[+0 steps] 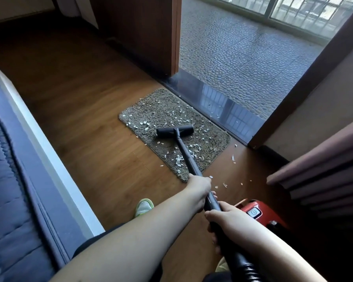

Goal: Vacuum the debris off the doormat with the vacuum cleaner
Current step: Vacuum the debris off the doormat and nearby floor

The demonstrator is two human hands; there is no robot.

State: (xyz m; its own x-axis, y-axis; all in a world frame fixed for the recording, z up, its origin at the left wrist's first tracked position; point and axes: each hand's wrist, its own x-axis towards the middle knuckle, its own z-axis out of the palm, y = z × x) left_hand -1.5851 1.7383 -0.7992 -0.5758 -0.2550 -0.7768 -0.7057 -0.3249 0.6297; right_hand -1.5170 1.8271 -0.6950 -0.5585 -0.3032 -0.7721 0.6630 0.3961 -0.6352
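Observation:
A shaggy grey-brown doormat [163, 112] lies on the wooden floor before a doorway, strewn with several pale flakes of debris [178, 159]. The black floor head [174, 131] of the vacuum rests on the middle of the mat. Its dark wand [186, 155] slants back toward me. My left hand [199, 187] grips the wand farther forward. My right hand [224, 217] grips it closer to me, where the ribbed hose [245, 265] begins. The red vacuum body [259, 212] sits on the floor just right of my hands.
A blue mattress with a white edge [39, 159] runs along the left. A dark polished threshold [216, 102] and pebbled floor lie beyond the mat, next to a brown door [151, 31]. Loose flakes [232, 158] dot the floor right of the mat. My green shoe [144, 206] shows below.

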